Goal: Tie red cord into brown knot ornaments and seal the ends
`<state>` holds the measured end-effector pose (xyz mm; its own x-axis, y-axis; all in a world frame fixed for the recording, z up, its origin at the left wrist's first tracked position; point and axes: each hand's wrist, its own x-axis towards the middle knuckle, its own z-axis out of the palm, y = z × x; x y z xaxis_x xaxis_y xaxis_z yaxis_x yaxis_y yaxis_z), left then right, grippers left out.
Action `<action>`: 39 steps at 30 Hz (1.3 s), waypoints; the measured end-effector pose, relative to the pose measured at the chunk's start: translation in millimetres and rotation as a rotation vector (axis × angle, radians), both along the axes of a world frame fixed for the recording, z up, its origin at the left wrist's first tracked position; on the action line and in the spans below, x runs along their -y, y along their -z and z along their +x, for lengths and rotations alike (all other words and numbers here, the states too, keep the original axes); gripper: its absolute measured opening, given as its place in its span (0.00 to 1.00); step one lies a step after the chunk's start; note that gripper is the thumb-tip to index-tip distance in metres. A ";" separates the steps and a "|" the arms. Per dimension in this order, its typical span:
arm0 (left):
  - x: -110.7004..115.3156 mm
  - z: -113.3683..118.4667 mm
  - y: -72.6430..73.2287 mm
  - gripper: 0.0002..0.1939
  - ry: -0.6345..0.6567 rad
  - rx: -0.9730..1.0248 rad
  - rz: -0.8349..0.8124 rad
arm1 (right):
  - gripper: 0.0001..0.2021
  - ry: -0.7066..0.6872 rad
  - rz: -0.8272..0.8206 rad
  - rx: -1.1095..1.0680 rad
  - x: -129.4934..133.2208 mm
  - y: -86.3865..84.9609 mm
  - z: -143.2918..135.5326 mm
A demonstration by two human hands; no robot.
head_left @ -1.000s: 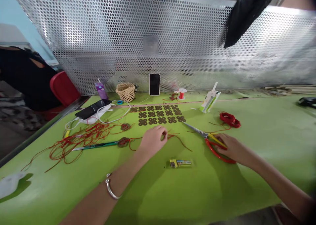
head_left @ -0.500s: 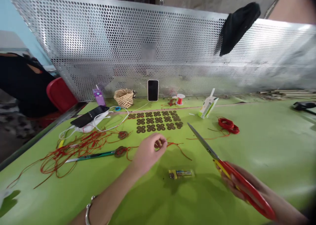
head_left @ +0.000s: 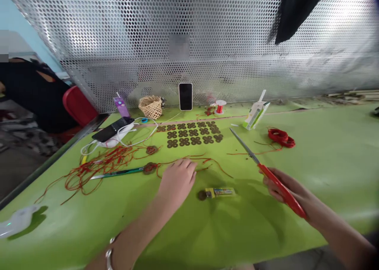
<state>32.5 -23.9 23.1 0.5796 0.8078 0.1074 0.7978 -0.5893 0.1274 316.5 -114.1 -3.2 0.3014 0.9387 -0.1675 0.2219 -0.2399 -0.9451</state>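
My right hand (head_left: 281, 183) is wrapped round the red handles of a pair of long scissors (head_left: 244, 145); the blades look closed and point to the upper left. Palm down at the table's middle, my left hand (head_left: 179, 179) has its fingers curled together over a thin red cord (head_left: 217, 164), whose ends come out to the right. Their grip underneath is partly hidden. Leftward the cord runs to a cluster of brown coins (head_left: 150, 167) beside a green pen-like stick (head_left: 124, 172). A yellow lighter (head_left: 222, 192) lies between my hands, with one brown coin (head_left: 202, 195) at its end.
Rows of coin clusters (head_left: 194, 141) lie beyond my left hand. Tangled red cords (head_left: 100, 165), a black phone (head_left: 114, 128) and a woven basket (head_left: 151, 106) are at left. A red cord bundle (head_left: 281, 138) and a small box (head_left: 256, 115) are at right. A perforated metal screen (head_left: 207, 64) stands behind.
My left hand has lowered and turned palm down over the cord. The scissors have shifted, with their handles drawn together. A coin now shows beside the lighter. The view has tilted down.
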 end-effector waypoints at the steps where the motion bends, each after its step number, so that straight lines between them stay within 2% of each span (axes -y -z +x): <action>1: 6.8 -3.7 0.8 0.12 0.026 0.002 -0.032 | 0.30 0.007 0.001 -0.089 0.4 4.7 3.2; 5: 31.1 -12.4 1.9 0.11 0.089 -0.025 -0.231 | 0.16 -0.105 0.040 -0.429 -16.7 16.5 13.9; 8: 35.3 -11.1 1.4 0.09 0.074 -0.035 -0.252 | 0.15 -0.232 0.103 -0.571 -49.3 10.1 16.6; 12: 29.6 -9.0 4.6 0.06 0.136 -0.111 -0.161 | 0.16 -0.323 0.198 -0.634 -91.3 -7.7 14.5; 15: 22.2 -11.7 4.3 0.07 0.245 -0.187 -0.005 | 0.19 -0.331 0.216 -0.688 -105.0 -8.1 14.3; 17: 12.1 -10.4 -1.2 0.10 0.245 -0.159 0.036 | 0.19 -0.332 0.206 -0.709 -106.3 -1.7 15.6; 19: -4.9 -0.4 -9.3 0.10 0.178 -0.038 -0.008 | 0.20 -0.344 0.186 -0.739 -104.5 4.7 17.1; 22: -41.8 36.4 -14.7 0.09 0.132 0.155 -0.173 | 0.19 -0.347 0.168 -0.794 -102.0 8.2 18.0; 25: -80.8 86.8 -3.5 0.10 0.137 0.265 -0.284 | 0.16 -0.333 0.155 -0.825 -102.4 8.6 18.5; 27: -100.6 115.0 8.9 0.11 0.114 0.201 -0.253 | 0.15 -0.321 0.150 -0.844 -103.4 11.1 19.2; 29: -112.4 131.6 19.3 0.10 0.086 0.165 -0.208 | 0.15 -0.307 0.140 -0.864 -104.1 14.4 19.7; 33: -114.2 130.7 26.5 0.12 0.106 0.117 -0.086 | 0.15 -0.307 0.127 -0.879 -101.8 13.2 17.8; 39: -101.2 111.9 29.4 0.21 0.311 -0.161 0.089 | 0.15 -0.225 0.164 -0.793 -99.4 0.3 14.4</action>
<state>144.4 77.3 -6.3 0.8112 0.5819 0.0569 0.5844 -0.8100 -0.0479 330.9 -14.7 -3.4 -0.0454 0.9932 -0.1070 -0.4970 -0.1154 -0.8600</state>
